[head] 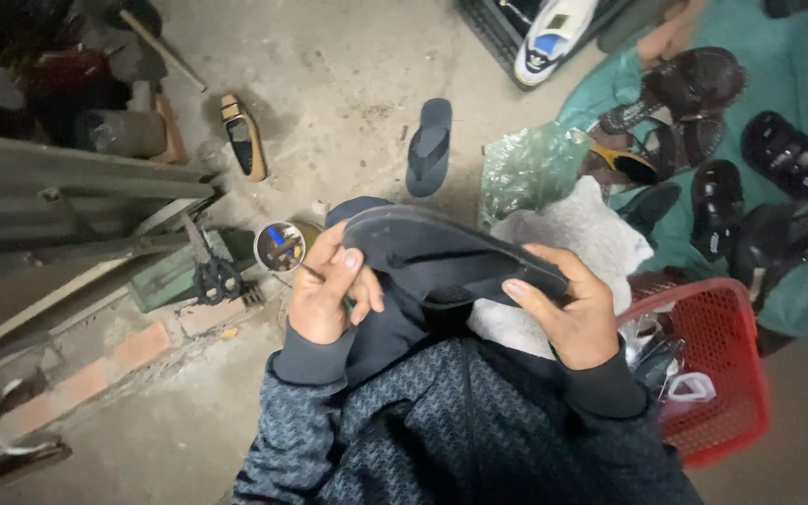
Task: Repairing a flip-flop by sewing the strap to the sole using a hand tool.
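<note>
1. Two hands on one dark sole (451, 262), held flat over the lap, toe end left, heel end right.
2. Left hand (329, 290): grip closed on the toe edge, thumb on top; a thin pale stick or brush also pinched in the fingers, kind unclear.
3. Right hand (572, 313): grip closed round the heel edge, thumb pressed on the upper face.
4. Open glue tin (280, 246) just beside the left hand; no glue visible on the sole, no upper joined to it. By the look of it, early in the work.
5. Bare concrete floor (329, 84), dim light; scissors (217, 279) near the tin, lone flip-flop (429, 145), red basket (722, 365) to the right, sandals on teal cloth (797, 75).
</note>
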